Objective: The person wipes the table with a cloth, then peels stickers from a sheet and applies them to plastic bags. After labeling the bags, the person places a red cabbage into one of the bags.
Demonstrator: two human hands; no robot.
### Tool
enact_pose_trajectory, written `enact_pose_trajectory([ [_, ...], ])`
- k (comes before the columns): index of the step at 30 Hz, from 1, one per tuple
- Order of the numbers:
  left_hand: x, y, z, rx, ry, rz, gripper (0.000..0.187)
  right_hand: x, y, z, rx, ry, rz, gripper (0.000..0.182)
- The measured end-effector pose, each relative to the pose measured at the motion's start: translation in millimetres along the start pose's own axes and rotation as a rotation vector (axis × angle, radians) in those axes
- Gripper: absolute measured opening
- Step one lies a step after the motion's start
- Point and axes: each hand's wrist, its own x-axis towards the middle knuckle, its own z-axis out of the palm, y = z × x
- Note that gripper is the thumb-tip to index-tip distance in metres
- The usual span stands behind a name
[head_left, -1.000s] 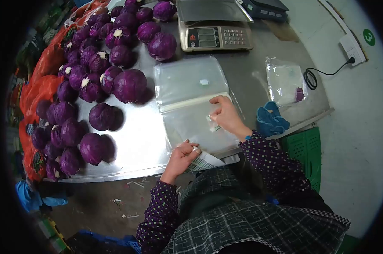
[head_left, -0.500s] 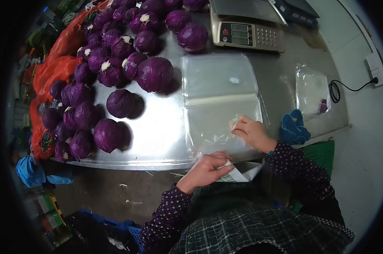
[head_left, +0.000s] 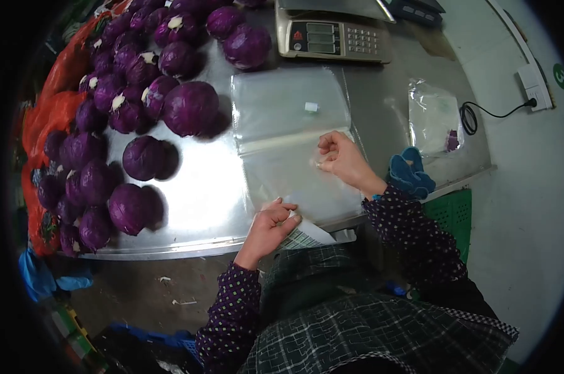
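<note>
My left hand (head_left: 270, 229) is closed on a label sheet (head_left: 305, 234), a white piece of paper with green print, bent near the table's front edge. Over the lower clear plastic bag (head_left: 275, 181) is my right hand (head_left: 347, 163), its fingers bent and spread apart. A small pale label (head_left: 315, 163) shows on the film at the tip of its thumb. Farther back, a second clear plastic bag (head_left: 263, 106) bears a small white label (head_left: 311, 107). Both bags lie flat on the metal table (head_left: 201, 202).
Many purple cabbages (head_left: 190, 108) cover the table's left side beside orange net sacks (head_left: 51, 124). A weighing scale (head_left: 335, 38) stands behind the bags. Blue gloves (head_left: 411, 174) and another clear bag (head_left: 428, 118) lie at right, near a black cable (head_left: 469, 118).
My right hand has moved forward over the bag and its fingers have spread from a pinch at the label. My left hand still holds the label sheet. The view has shifted right.
</note>
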Motion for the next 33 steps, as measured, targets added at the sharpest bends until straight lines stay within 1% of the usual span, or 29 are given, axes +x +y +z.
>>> enact_pose_trajectory([
  [1, -0.9, -0.1, -0.2, -0.001, 0.004, -0.009, 0.031, -0.7, 3.7, 4.1, -0.128, 0.071, -0.072, 0.038],
  [2, 0.5, 1.0, 0.3, -0.021, 0.002, -0.02, 0.031, 0.0, 4.6, 4.1, -0.124, 0.072, -0.07, 0.038],
  [4, -0.1, 2.9, 0.3, -0.037, -0.015, -0.037, 0.031, -2.0, 5.8, -0.2, -0.42, 0.109, -0.209, 0.04],
  [5, 0.8, 2.6, -0.6, -0.026, -0.024, -0.025, 0.031, -2.1, 6.9, -8.5, -0.42, 0.112, -0.211, 0.04],
  [7, 0.7, 0.5, -3.1, -0.015, -0.024, -0.012, 0.031, -2.1, 8.6, -23.6, -0.636, 0.122, -0.288, 0.042],
  [8, 0.6, -1.8, -3.3, -0.02, -0.033, 0.002, 0.031, -8.0, 6.1, -17.3, -0.636, 0.114, -0.296, 0.042],
  [10, -3.9, -2.0, -2.6, -0.027, -0.036, 0.007, 0.03, -38.5, 2.8, 0.5, -0.819, -0.128, -0.657, 0.031],
  [11, -9.6, 0.2, -4.8, -0.091, -0.064, -0.026, 0.028, -47.4, 8.1, 6.2, -0.789, -0.147, -0.579, 0.022],
  [12, -10.4, 3.7, -8.3, -0.152, -0.081, -0.047, 0.027, -43.9, 12.5, 7.3, -0.782, -0.15, -0.592, 0.022],
  [14, -23.5, 41.1, -4.6, -0.166, -0.199, 0.067, 0.023, -39.4, 22.5, 9.8, -0.678, -0.08, -0.545, 0.015],
  [15, -23.1, 49.1, -3.6, -0.15, -0.274, 0.098, 0.021, -45.1, 24.8, 12.9, -0.664, -0.088, -0.533, 0.015],
  [16, -22.6, 46.1, -2.7, -0.146, -0.267, 0.097, 0.021, -41.0, 22.7, 11.7, -0.635, -0.104, -0.439, 0.012],
  [17, -16.2, 38.5, -2.3, -0.176, -0.141, 0.026, 0.02, -30.8, 7.2, 9.0, -0.613, -0.113, -0.355, 0.01],
  [18, -10.1, 27.3, -0.6, -0.211, -0.019, -0.049, 0.02, -27.7, -11.6, 0.0, -0.415, -0.175, -0.102, 0.006],
  [19, -2.0, 3.9, -4.8, -0.183, -0.008, -0.019, 0.019, -23.5, -36.7, -8.3, -0.211, -0.233, 0.157, 0.008],
  [20, 0.3, 3.6, -4.0, -0.189, -0.015, -0.023, 0.019, 2.0, -29.1, -24.5, -0.045, 0.147, 0.029, 0.012],
  [21, -0.1, 4.0, -2.6, -0.265, 0.069, -0.119, 0.02, 27.9, -47.0, -60.0, -0.248, 0.442, -0.288, 0.018],
  [22, -2.1, 5.9, -3.1, -0.334, 0.149, -0.217, 0.022, 25.9, -70.2, -92.6, -0.136, 0.524, -0.263, 0.018],
  [23, -3.4, 11.1, -4.9, -0.35, 0.153, -0.239, 0.023, 18.6, -82.9, -119.8, -0.022, 0.607, -0.244, 0.018],
  [25, -2.0, 6.1, -10.4, -0.333, 0.136, -0.205, 0.022, -23.5, -20.4, -136.4, -0.487, 0.415, -0.107, 0.018],
  [26, -2.7, 1.6, -9.7, -0.317, 0.109, -0.192, 0.026, -51.4, -1.1, -130.3, -0.736, 0.435, -0.043, 0.016],
  [27, -4.7, 0.8, -8.7, -0.333, 0.116, -0.199, 0.026, -82.5, 29.1, -135.0, -0.975, 0.264, -0.052, 0.018],
  [28, -5.1, 2.8, -9.5, -0.359, 0.092, -0.166, 0.026, -97.2, 34.1, -133.2, -1.203, 0.082, -0.065, 0.021],
  [29, -6.6, 4.9, -10.8, -0.379, 0.066, -0.137, 0.026, -100.7, 40.9, -132.7, -1.201, 0.064, -0.064, 0.021],
  [31, -5.4, 7.7, -12.5, -0.411, 0.087, -0.17, 0.028, -102.4, 40.6, -127.7, -0.947, 0.265, -0.203, 0.026],
  [32, -6.4, 10.5, -9.5, -0.442, 0.086, -0.2, 0.029, -93.6, 10.0, -109.8, -0.814, 0.211, -0.203, 0.027],
  [33, -6.4, 17.2, -5.8, -0.444, 0.117, -0.186, 0.018, -80.7, -28.9, -80.9, -0.681, 0.168, -0.2, 0.028],
])
